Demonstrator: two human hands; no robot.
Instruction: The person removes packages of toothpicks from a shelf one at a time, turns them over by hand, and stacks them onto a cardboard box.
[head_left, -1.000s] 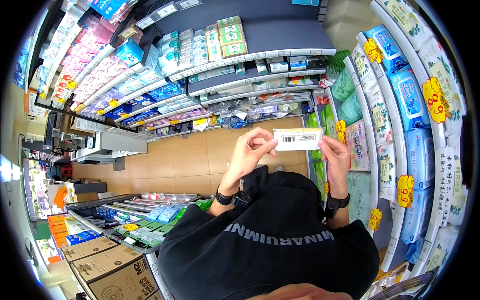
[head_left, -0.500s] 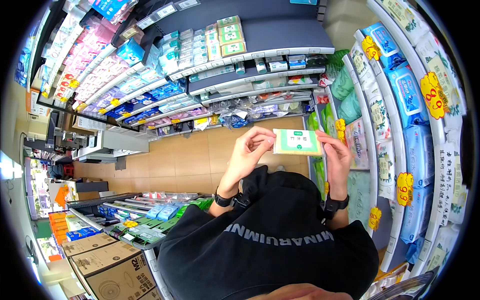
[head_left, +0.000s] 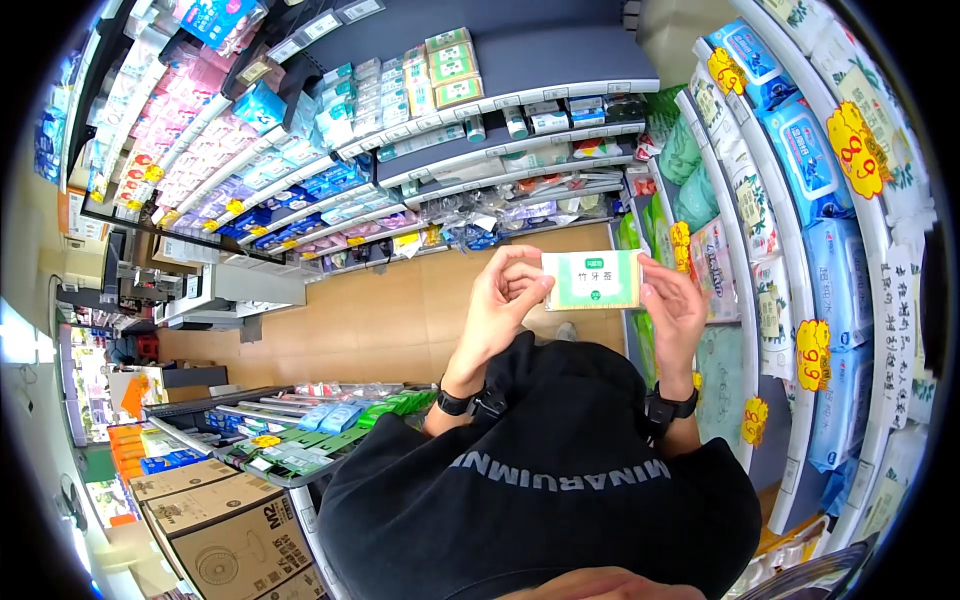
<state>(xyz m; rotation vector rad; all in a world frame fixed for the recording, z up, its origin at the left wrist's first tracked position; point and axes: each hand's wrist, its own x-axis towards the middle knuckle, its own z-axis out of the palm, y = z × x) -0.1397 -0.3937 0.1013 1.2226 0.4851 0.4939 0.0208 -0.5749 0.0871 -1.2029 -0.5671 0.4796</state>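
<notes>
Your left hand (head_left: 498,308) and right hand (head_left: 677,312) pinch the small packet (head_left: 594,281) at opposite ends, each grip narrow, seemingly to leave its printed front uncovered.

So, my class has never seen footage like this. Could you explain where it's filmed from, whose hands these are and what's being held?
There is no robot here: these are one person's bare hands. A single camera worn on the head looks forward and down, so the black top fills the bottom of the picture. The round, bent look suggests a very wide lens.

The left hand and right hand hold a small green, white and yellowish packet between them, one at each end. It is held in the air, above the tiled floor.

Around them are shop shelves. The upper shelf ahead carries stacked packets of similar colours; blue packs line the right side.
</notes>
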